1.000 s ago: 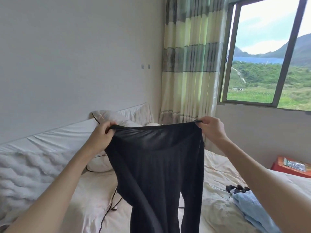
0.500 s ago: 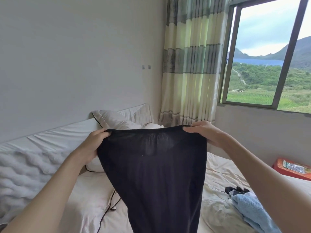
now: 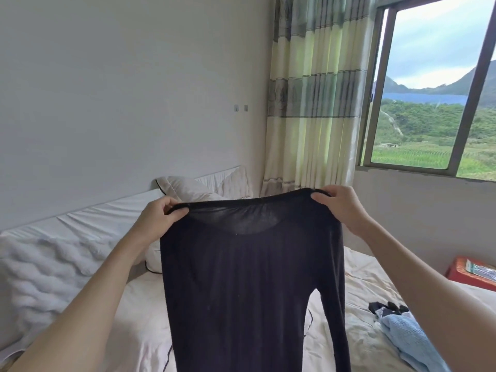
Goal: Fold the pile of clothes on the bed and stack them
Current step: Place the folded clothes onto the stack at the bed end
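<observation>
A thin black pair of leggings (image 3: pixel 249 285) hangs in the air in front of me, stretched flat by its waistband, legs trailing down past the bottom edge. My left hand (image 3: pixel 158 218) pinches the waistband's left end. My right hand (image 3: pixel 341 208) pinches its right end, a little higher. Below lies the bed (image 3: pixel 359 277) with a cream sheet. A light blue garment (image 3: pixel 408 339) and a small black item (image 3: pixel 389 308) lie on the bed at the right.
White pillows (image 3: pixel 193 189) and a padded white headboard (image 3: pixel 43 267) line the wall on the left. A striped curtain (image 3: pixel 316 103) and a window (image 3: pixel 434 87) stand behind. A red box (image 3: pixel 472 272) sits at the far right.
Both hands have shifted along the waistband and stretched it wider. The legs, hanging together half a second ago, now hang apart with a gap between them.
</observation>
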